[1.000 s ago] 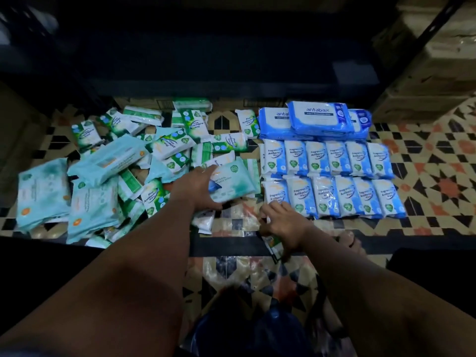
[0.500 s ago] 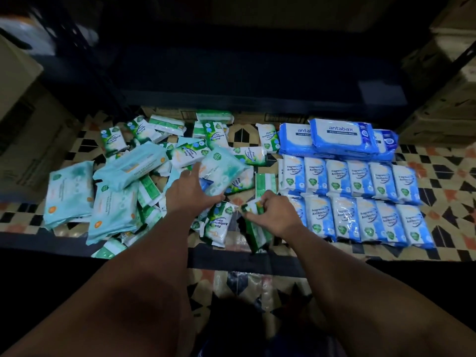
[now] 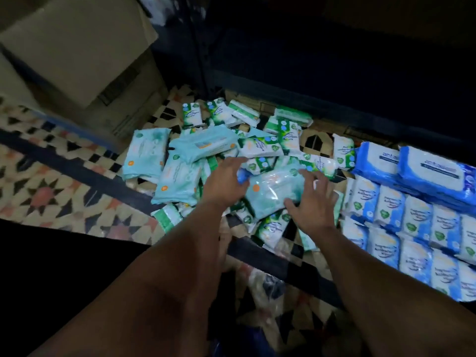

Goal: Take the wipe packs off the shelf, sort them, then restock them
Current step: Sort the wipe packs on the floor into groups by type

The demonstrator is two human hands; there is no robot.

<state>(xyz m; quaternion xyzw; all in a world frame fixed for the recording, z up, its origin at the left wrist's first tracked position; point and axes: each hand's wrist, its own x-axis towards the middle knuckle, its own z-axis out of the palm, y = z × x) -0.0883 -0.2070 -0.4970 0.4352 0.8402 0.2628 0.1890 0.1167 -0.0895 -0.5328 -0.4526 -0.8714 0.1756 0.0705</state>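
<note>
A heap of wipe packs lies on the patterned tile floor [image 3: 49, 194]. My left hand [image 3: 226, 182] grips the left end of a light teal pack [image 3: 273, 193] held over the heap. My right hand [image 3: 313, 202] has its fingers spread, and its thumb and fingertips touch that pack's right side. More large teal packs [image 3: 177, 184] lie to the left. Small green-and-white packs [image 3: 262, 146] are scattered behind and under my hands. To the right, small blue-and-white packs [image 3: 391, 210] stand in neat rows, with large blue packs [image 3: 435, 173] stacked behind them.
A dark shelf [image 3: 334, 73] runs across the back, just above the packs. Cardboard boxes [image 3: 77, 47] stand at the upper left. A dark band in the floor pattern [image 3: 85, 173] crosses in front of the heap.
My right hand let go of the small green pack and moved up to the teal pack. My left hand carried the teal pack rightward. The view swung left and tilted.
</note>
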